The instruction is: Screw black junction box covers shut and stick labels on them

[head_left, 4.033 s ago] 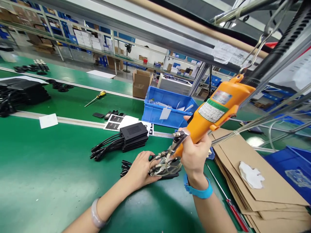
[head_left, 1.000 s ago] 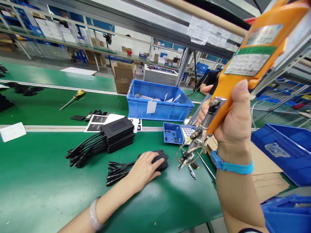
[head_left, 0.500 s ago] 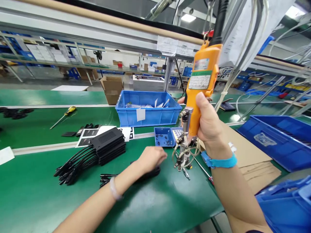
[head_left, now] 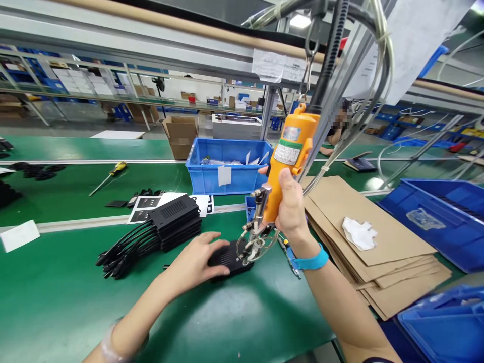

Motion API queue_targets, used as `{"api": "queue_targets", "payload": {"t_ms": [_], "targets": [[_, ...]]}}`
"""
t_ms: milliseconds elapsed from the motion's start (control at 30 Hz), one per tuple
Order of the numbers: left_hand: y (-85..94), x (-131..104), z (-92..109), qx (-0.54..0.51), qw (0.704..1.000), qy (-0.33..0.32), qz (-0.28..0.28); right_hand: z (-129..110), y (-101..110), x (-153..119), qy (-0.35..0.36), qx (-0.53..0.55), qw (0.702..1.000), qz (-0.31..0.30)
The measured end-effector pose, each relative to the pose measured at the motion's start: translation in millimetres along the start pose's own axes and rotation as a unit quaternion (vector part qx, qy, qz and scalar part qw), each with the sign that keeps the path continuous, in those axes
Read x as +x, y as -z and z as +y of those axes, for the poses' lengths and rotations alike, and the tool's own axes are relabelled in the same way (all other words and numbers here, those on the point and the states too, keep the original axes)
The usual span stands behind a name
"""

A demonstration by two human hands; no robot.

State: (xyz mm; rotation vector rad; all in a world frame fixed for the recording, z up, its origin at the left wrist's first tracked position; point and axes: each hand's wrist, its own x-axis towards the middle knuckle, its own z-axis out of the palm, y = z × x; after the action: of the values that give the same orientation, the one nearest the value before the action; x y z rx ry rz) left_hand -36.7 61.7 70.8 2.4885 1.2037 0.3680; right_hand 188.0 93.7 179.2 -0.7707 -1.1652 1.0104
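Note:
An orange power screwdriver (head_left: 289, 156) hangs from a hook, and my right hand (head_left: 291, 206) is wrapped round its body. Its metal tip is over the right end of a black adapter box (head_left: 232, 259) on the green bench. My left hand (head_left: 196, 259) is at the left end of that box, thumb and fingers spread apart along its edges. To the left lies a stack of black adapters (head_left: 176, 217) with cables. Behind the tool, a small blue tray (head_left: 249, 206) is partly hidden.
A large blue bin (head_left: 230, 176) stands behind. Cardboard sheets (head_left: 340, 201) with a white cloth lie right, beside another blue bin (head_left: 423, 217). A yellow screwdriver (head_left: 113, 174) is at the back left. A person (head_left: 336, 133) is beyond the frame post.
My right hand has brought the orange tool left and over the black box. My left hand has moved left from near the small tray, and its fingers have spread.

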Motion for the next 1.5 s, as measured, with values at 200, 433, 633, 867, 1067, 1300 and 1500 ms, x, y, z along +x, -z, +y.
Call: {"api": "queue_targets", "payload": {"t_ms": [200, 433, 633, 867, 1067, 1300, 1500], "targets": [[-30.3, -28, -15, 0.006, 0.999, 0.034, -0.033, 18, -2, -7, -0.003, -0.013, 1.0, -0.006], [-44.4, -30, -21, -0.05, 0.999, 0.011, 0.018, 22, -8, -18, 0.036, -0.036, 0.998, 0.022], [-52.2, -31, -23, -0.069, 0.996, -0.004, 0.053, 23, -14, -31, 0.041, -0.048, 0.998, 0.03], [-53.9, -30, -24, -0.07, 0.996, -0.004, 0.055, 31, -9, -42, 0.026, -0.026, 0.999, 0.028], [-46.0, -32, -23, -0.068, 0.997, 0.001, 0.032, 4, -11, -29, 0.043, -0.036, 0.998, 0.041], [-45.4, -33, -25, -0.062, 0.998, 0.016, -0.004, -31, -22, 20, 0.119, -0.035, 0.991, 0.049], [-45.0, -31, -28, -0.078, 0.997, 0.003, -0.008, 5, -24, 27, 0.09, -0.029, 0.995, 0.04]]}}
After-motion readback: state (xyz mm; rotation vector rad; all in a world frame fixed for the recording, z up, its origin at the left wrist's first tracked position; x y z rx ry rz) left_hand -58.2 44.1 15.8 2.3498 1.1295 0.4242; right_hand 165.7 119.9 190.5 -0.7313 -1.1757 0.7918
